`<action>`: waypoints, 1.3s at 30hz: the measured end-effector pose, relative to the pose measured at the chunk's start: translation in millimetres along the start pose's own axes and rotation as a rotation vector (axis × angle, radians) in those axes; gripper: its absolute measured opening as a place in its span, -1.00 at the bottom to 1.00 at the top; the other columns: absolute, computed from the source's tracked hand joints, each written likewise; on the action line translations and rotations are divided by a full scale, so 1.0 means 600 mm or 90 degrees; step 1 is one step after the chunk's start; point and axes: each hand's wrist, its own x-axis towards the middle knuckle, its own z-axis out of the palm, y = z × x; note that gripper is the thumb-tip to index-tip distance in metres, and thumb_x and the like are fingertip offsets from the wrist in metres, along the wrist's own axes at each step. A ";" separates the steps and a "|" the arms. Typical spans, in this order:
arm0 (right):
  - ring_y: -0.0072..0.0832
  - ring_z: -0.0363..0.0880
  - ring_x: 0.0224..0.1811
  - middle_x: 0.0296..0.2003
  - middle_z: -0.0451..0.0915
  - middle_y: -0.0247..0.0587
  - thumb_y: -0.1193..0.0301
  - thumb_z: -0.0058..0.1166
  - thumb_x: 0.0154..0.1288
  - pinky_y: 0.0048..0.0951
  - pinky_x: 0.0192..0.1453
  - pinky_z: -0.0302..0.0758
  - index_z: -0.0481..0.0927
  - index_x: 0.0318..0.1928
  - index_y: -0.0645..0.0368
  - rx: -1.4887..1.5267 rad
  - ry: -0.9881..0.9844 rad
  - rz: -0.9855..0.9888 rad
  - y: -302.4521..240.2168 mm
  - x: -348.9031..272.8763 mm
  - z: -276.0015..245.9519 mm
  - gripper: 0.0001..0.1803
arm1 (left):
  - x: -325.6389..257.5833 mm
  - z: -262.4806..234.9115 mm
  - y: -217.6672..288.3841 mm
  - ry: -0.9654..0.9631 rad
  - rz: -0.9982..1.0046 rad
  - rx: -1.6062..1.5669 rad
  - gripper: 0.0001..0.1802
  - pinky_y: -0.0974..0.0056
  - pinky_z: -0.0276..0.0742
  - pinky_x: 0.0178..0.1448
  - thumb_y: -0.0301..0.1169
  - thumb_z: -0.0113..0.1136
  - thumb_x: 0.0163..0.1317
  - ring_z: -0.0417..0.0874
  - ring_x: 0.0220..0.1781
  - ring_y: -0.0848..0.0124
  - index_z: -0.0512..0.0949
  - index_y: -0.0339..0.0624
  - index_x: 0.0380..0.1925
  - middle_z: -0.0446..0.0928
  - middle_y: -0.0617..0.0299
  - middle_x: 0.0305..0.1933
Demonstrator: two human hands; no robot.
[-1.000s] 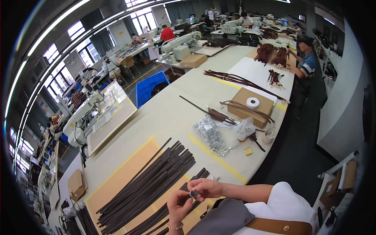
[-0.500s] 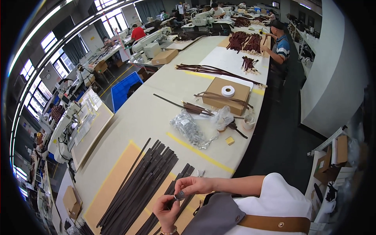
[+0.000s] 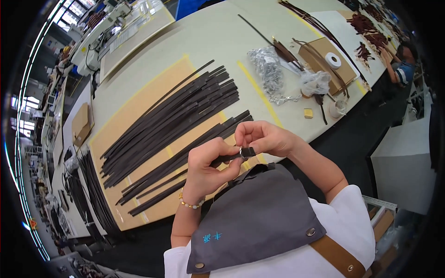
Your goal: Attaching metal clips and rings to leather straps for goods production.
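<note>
In front of my apron, my left hand (image 3: pixel 209 162) pinches a dark strap (image 3: pixel 222 160) between thumb and fingers. A small shiny metal ring or buckle (image 3: pixel 241 152) sits on the strap by my left fingertips, its exact kind hard to make out. My right hand (image 3: pixel 268 138) is closed on the strap's short end at the other side of the metal piece. Both hands are above the near edge of the table. Just beyond them lies a small bundle of dark straps (image 3: pixel 185 160), with a larger bundle of dark straps (image 3: pixel 181 113) farther away.
Plastic bags of metal hardware (image 3: pixel 267 69), a cardboard box (image 3: pixel 324 58) with a white tape roll (image 3: pixel 333 60), a yellow block (image 3: pixel 308 113) and a clear cup (image 3: pixel 337 109) stand right. More dark straps (image 3: pixel 95 192) lie left. A co-worker (image 3: pixel 404 69) is far right.
My view has swung down and right, so the straps and my hands appear nearer. Both hands still hold the strap, its end and metal piece now showing between them.
</note>
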 end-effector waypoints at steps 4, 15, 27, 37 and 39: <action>-0.56 0.71 -0.18 -0.22 0.72 -0.28 0.35 0.34 0.36 -0.49 -0.01 0.61 0.65 -0.05 0.27 -0.077 -0.007 0.099 -0.024 0.006 0.022 -0.72 | -0.014 -0.005 0.011 0.015 -0.008 0.039 -0.77 0.40 0.57 -0.35 -0.67 0.43 0.01 0.65 -0.45 0.50 0.68 -0.28 -0.29 0.60 0.26 -0.44; -0.73 0.44 -0.41 -0.47 0.61 -0.44 0.41 0.25 0.22 -0.58 -0.32 0.38 0.66 -0.29 0.31 -0.556 0.174 0.031 -0.025 0.011 0.080 -0.82 | -0.033 0.005 0.002 0.065 -0.005 0.185 -0.64 0.40 0.63 -0.32 -0.56 0.50 -0.02 0.73 -0.37 0.47 0.59 -0.27 -0.19 0.67 0.21 -0.36; -0.77 0.42 -0.34 -0.38 0.57 -0.47 0.37 0.28 0.43 -0.61 -0.27 0.37 0.62 -0.21 0.29 -0.337 0.125 0.166 -0.033 0.005 0.052 -0.79 | -0.032 -0.001 -0.012 0.038 -0.083 0.128 -0.75 0.49 0.36 -0.48 -0.60 0.44 -0.01 0.48 -0.53 0.67 0.57 -0.25 -0.33 0.56 0.34 -0.47; -0.82 0.28 -0.47 -0.50 0.49 -0.57 0.29 0.31 0.44 -0.59 -0.45 0.18 0.66 -0.27 0.25 -0.331 0.129 0.127 -0.024 0.007 0.051 -0.74 | -0.031 -0.005 -0.001 0.018 -0.137 0.119 -0.76 0.36 0.54 -0.45 -0.60 0.40 0.01 0.64 -0.46 0.46 0.52 -0.24 -0.34 0.59 0.21 -0.45; -0.80 0.34 -0.40 -0.45 0.53 -0.53 0.32 0.31 0.43 -0.60 -0.37 0.26 0.64 -0.25 0.26 -0.341 0.127 0.158 -0.031 0.008 0.053 -0.76 | -0.031 -0.007 0.000 0.019 -0.128 0.124 -0.77 0.35 0.55 -0.45 -0.60 0.40 0.02 0.65 -0.46 0.45 0.52 -0.24 -0.34 0.60 0.21 -0.45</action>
